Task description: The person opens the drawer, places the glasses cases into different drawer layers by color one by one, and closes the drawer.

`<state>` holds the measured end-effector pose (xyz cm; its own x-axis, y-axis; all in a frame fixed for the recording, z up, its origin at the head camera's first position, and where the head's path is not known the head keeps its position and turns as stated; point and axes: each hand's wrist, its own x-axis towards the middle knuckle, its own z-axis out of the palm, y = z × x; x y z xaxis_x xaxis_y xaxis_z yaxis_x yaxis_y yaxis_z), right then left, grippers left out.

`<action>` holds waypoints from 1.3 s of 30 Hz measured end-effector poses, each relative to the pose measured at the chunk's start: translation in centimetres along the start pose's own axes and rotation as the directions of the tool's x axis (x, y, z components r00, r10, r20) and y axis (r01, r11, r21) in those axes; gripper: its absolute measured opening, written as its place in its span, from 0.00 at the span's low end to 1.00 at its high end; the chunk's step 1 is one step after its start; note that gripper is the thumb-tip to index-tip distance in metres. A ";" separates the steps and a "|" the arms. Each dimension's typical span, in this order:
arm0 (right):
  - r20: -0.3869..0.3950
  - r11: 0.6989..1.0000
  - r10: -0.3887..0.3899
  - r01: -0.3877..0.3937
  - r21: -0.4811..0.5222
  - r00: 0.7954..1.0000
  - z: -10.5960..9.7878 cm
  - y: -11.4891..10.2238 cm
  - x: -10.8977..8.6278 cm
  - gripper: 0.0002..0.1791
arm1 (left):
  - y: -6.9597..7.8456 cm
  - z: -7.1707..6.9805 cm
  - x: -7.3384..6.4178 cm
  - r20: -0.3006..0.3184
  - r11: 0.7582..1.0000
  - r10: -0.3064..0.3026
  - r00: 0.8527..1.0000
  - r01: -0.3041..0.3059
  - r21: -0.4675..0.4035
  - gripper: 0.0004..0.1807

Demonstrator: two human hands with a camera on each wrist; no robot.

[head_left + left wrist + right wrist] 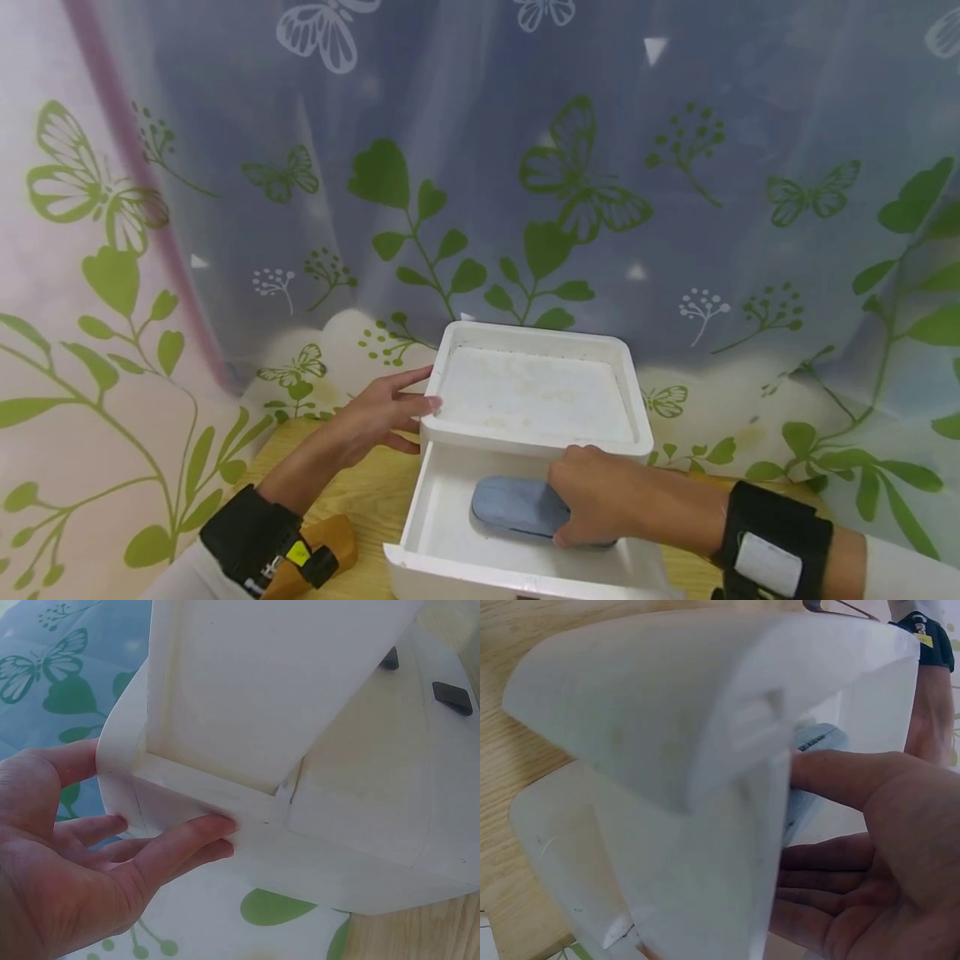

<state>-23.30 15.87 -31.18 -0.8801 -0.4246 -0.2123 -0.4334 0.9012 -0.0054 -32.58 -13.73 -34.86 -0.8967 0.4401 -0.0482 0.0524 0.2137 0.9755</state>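
A small white drawer box with a recessed top stands on the table, its drawer pulled out toward me. Inside the drawer is a blue-grey glasses case, long with rounded ends. My right hand grips the case's right part from above, covering that end. In the right wrist view the drawer front hides much of the case and the fingertips. My left hand touches the left side of the box; in the left wrist view its spread, slightly bent fingers rest against the white wall near a corner.
A wooden table lies under the box. An orange-brown object sits beneath my left wrist, partly hidden. Close behind the box hangs a curtain printed with butterflies and leaves. The drawer front rises before the right hand.
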 end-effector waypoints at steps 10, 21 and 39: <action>-0.054 0.997 -0.071 0.068 -0.045 0.996 0.9 0.0 0.2 0.19 | 0.1 0.1 -0.1 -0.007 1.000 -0.011 1.000 0.011 0.007 0.43; -0.196 0.968 -0.183 0.141 -0.208 0.963 2.3 0.3 -0.4 0.33 | 0.1 0.1 -0.1 -0.002 1.000 -0.007 1.000 0.007 -0.003 0.42; -0.054 0.972 -0.207 0.212 0.097 0.977 -0.9 2.9 -2.7 0.26 | -0.3 0.1 0.0 -0.012 1.000 -0.006 1.000 0.006 -0.008 0.42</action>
<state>-22.40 19.56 -29.79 -0.7803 -0.6062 -0.1539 -0.5890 0.7950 -0.1452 -32.58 -13.66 -35.19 -0.9024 0.4279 -0.0518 0.0432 0.2095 0.9769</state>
